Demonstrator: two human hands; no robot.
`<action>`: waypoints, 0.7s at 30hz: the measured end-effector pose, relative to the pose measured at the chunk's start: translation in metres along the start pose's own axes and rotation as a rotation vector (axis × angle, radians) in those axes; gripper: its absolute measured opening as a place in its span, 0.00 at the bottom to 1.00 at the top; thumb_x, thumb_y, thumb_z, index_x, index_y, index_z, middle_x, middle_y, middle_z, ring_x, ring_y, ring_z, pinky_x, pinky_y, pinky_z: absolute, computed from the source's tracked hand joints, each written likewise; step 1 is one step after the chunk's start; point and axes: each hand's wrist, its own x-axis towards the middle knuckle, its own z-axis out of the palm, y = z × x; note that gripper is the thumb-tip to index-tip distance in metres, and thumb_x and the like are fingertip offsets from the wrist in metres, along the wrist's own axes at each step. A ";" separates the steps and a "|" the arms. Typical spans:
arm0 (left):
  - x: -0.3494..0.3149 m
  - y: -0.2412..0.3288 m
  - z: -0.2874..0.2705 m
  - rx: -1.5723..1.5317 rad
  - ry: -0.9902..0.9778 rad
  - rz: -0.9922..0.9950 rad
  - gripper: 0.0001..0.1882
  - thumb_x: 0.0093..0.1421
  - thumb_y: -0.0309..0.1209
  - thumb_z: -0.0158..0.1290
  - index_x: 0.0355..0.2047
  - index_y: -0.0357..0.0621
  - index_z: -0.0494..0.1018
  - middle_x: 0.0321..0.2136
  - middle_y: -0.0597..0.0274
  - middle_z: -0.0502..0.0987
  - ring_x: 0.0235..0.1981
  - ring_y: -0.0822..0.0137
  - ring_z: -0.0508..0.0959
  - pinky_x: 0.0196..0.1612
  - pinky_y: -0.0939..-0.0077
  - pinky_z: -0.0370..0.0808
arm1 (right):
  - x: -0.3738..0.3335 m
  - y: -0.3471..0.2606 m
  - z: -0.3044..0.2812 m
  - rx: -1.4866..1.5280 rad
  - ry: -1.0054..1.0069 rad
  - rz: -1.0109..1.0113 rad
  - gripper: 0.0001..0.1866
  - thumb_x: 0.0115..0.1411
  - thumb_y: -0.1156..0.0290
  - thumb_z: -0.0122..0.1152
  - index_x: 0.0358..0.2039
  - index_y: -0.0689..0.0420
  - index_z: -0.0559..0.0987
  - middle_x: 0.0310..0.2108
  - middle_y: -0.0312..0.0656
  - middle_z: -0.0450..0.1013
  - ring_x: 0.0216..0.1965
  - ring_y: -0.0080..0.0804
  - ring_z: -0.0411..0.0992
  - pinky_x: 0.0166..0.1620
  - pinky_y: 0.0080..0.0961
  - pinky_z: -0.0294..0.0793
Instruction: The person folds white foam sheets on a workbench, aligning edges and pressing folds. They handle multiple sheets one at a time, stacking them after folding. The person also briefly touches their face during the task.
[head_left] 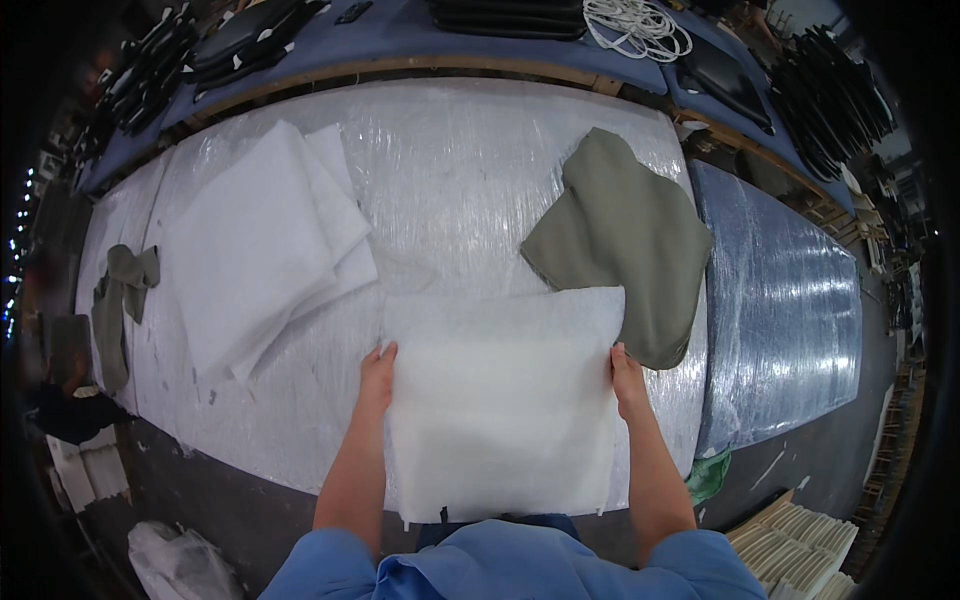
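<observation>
A white padded panel, with a thin fluffy sheet along its far edge, is held in front of my body. My left hand grips its left edge and my right hand its right edge, thumbs showing and the other fingers mostly hidden. Just beyond my right hand, a grey-green fabric piece lies spread out, partly covered by the panel's far right corner. Folded white wadding sheets rest to the left. Farther left is a narrow, crumpled grey-green strip.
The table is wrapped in clear film; a blue film-wrapped surface adjoins it on the right. Behind, a blue bench bears black pads and coiled white cord. Pale slatted pieces stand lower right. Another person is at far left.
</observation>
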 end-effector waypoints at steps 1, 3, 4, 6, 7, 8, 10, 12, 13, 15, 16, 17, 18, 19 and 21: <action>0.008 -0.005 0.000 0.020 0.026 0.007 0.37 0.67 0.40 0.59 0.67 0.26 0.60 0.58 0.42 0.74 0.58 0.56 0.75 0.60 0.64 0.72 | 0.002 -0.001 0.006 -0.024 0.041 -0.001 0.34 0.74 0.43 0.48 0.55 0.66 0.78 0.49 0.39 0.75 0.49 0.27 0.70 0.57 0.29 0.67; 0.023 -0.012 -0.010 0.069 0.044 -0.004 0.38 0.67 0.40 0.59 0.68 0.26 0.59 0.59 0.42 0.73 0.58 0.56 0.75 0.59 0.65 0.73 | 0.005 -0.010 0.016 -0.027 0.021 0.004 0.37 0.72 0.40 0.48 0.56 0.68 0.76 0.51 0.42 0.75 0.52 0.31 0.70 0.59 0.29 0.66; 0.028 -0.013 -0.009 0.093 0.035 -0.017 0.39 0.67 0.41 0.60 0.68 0.26 0.59 0.59 0.41 0.73 0.57 0.56 0.75 0.59 0.66 0.73 | 0.008 -0.008 0.014 -0.031 0.029 0.009 0.39 0.72 0.39 0.48 0.57 0.70 0.76 0.51 0.44 0.76 0.54 0.33 0.71 0.60 0.28 0.66; 0.035 -0.016 -0.008 0.161 0.069 -0.035 0.37 0.67 0.41 0.60 0.67 0.26 0.61 0.58 0.41 0.74 0.57 0.56 0.75 0.59 0.67 0.73 | 0.014 -0.006 0.020 -0.090 0.111 0.023 0.37 0.73 0.40 0.46 0.54 0.67 0.78 0.48 0.40 0.76 0.51 0.28 0.70 0.58 0.27 0.66; 0.037 -0.016 -0.007 0.196 0.085 -0.042 0.37 0.67 0.41 0.60 0.66 0.26 0.63 0.58 0.40 0.74 0.57 0.56 0.76 0.59 0.67 0.73 | 0.018 -0.002 0.022 -0.117 0.153 0.029 0.35 0.74 0.41 0.46 0.52 0.66 0.79 0.46 0.38 0.77 0.49 0.26 0.70 0.57 0.26 0.67; 0.039 -0.015 -0.006 0.209 0.074 -0.034 0.36 0.66 0.41 0.60 0.65 0.26 0.64 0.57 0.40 0.75 0.56 0.56 0.76 0.58 0.67 0.74 | 0.023 0.000 0.021 -0.119 0.134 0.067 0.36 0.73 0.40 0.45 0.54 0.65 0.78 0.48 0.39 0.76 0.50 0.27 0.70 0.57 0.27 0.67; 0.040 -0.013 -0.008 0.232 0.061 -0.018 0.34 0.66 0.41 0.61 0.63 0.26 0.67 0.54 0.41 0.77 0.54 0.56 0.78 0.56 0.67 0.75 | 0.032 0.001 0.016 -0.123 0.089 0.143 0.38 0.73 0.38 0.44 0.56 0.65 0.77 0.52 0.42 0.74 0.51 0.30 0.69 0.58 0.30 0.67; 0.034 -0.008 -0.003 0.238 0.071 -0.036 0.32 0.66 0.40 0.60 0.61 0.26 0.69 0.51 0.42 0.79 0.49 0.56 0.80 0.51 0.66 0.78 | 0.036 -0.001 0.011 0.004 0.000 0.219 0.39 0.72 0.36 0.43 0.60 0.64 0.74 0.57 0.44 0.72 0.56 0.33 0.69 0.60 0.33 0.67; 0.032 -0.007 -0.005 0.242 0.088 -0.039 0.31 0.66 0.39 0.60 0.60 0.26 0.70 0.49 0.43 0.80 0.46 0.56 0.82 0.48 0.66 0.79 | 0.037 -0.005 0.013 0.070 -0.058 0.255 0.41 0.72 0.35 0.43 0.62 0.63 0.73 0.59 0.45 0.71 0.58 0.35 0.69 0.62 0.34 0.67; 0.029 -0.003 -0.011 0.135 0.004 -0.127 0.27 0.66 0.38 0.60 0.57 0.27 0.73 0.44 0.45 0.82 0.41 0.58 0.83 0.43 0.66 0.81 | 0.031 -0.006 0.026 0.156 -0.046 0.205 0.43 0.71 0.33 0.41 0.65 0.62 0.70 0.62 0.45 0.69 0.61 0.36 0.68 0.65 0.36 0.66; 0.027 -0.001 -0.010 0.079 -0.048 -0.171 0.26 0.65 0.38 0.60 0.55 0.27 0.74 0.42 0.46 0.82 0.39 0.59 0.83 0.40 0.65 0.81 | 0.030 -0.004 0.028 0.198 -0.031 0.178 0.45 0.70 0.32 0.41 0.66 0.62 0.68 0.64 0.46 0.68 0.63 0.37 0.67 0.66 0.36 0.65; 0.025 0.001 -0.010 0.070 -0.117 -0.201 0.24 0.65 0.37 0.60 0.53 0.27 0.76 0.40 0.47 0.83 0.38 0.60 0.83 0.39 0.65 0.81 | 0.029 -0.005 0.025 0.243 -0.062 0.188 0.45 0.70 0.31 0.40 0.67 0.61 0.67 0.65 0.46 0.67 0.65 0.38 0.66 0.67 0.37 0.64; 0.024 0.002 -0.010 0.061 -0.185 -0.230 0.22 0.65 0.37 0.60 0.50 0.28 0.77 0.39 0.47 0.83 0.37 0.60 0.83 0.38 0.65 0.82 | 0.027 -0.004 0.020 0.288 -0.093 0.199 0.46 0.70 0.31 0.39 0.68 0.61 0.65 0.66 0.46 0.66 0.66 0.38 0.65 0.68 0.37 0.63; 0.024 0.004 -0.011 0.046 -0.250 -0.251 0.21 0.65 0.37 0.60 0.48 0.28 0.78 0.37 0.48 0.83 0.36 0.61 0.83 0.37 0.65 0.82 | 0.028 -0.006 0.019 0.331 -0.131 0.202 0.47 0.69 0.30 0.39 0.69 0.61 0.64 0.68 0.46 0.65 0.68 0.38 0.63 0.69 0.37 0.62; 0.028 0.007 -0.007 0.110 -0.235 -0.312 0.19 0.65 0.37 0.60 0.44 0.29 0.79 0.35 0.48 0.83 0.37 0.61 0.83 0.38 0.66 0.81 | 0.029 -0.008 0.019 0.318 -0.087 0.217 0.46 0.69 0.29 0.38 0.65 0.61 0.69 0.61 0.45 0.71 0.61 0.37 0.68 0.64 0.36 0.66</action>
